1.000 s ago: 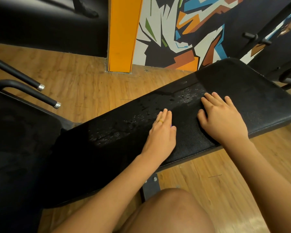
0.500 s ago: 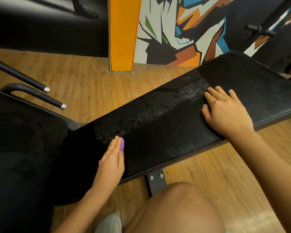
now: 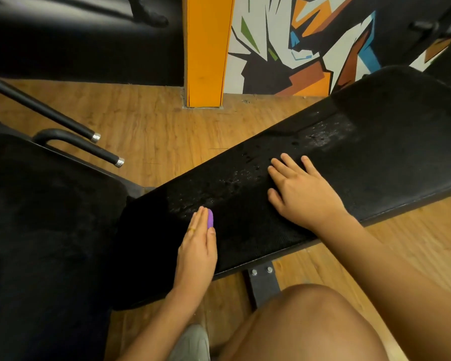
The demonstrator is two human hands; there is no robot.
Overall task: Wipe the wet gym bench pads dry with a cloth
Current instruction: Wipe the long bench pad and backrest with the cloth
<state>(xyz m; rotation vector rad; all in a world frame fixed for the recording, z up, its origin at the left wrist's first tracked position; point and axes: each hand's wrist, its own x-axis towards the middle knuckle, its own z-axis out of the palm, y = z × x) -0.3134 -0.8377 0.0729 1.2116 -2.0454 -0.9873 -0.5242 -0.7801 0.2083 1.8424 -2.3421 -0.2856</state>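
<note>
Where droplets [image 3: 235, 181] bead on its grained black vinyl, long bench pad [image 3: 375, 162] runs diagonally, lower L to upper R, over wood-plank floor [image 3: 154, 131]. L hand [image 3: 197, 252] lies flat on pad's near edge, fingers straight & together; small purple item [image 3: 210, 218] at fingertips, identity unclear. R hand [image 3: 301, 194] rests flat mid-pad, fingers spread.

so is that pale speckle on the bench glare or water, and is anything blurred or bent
Head view: the speckle on the bench pad looks like droplets catching light, not lens glare; the second pad at left sinks into near-black shadow; the wide lens makes the orange pillar taper downward; the left hand and right hand look sharp.
</note>
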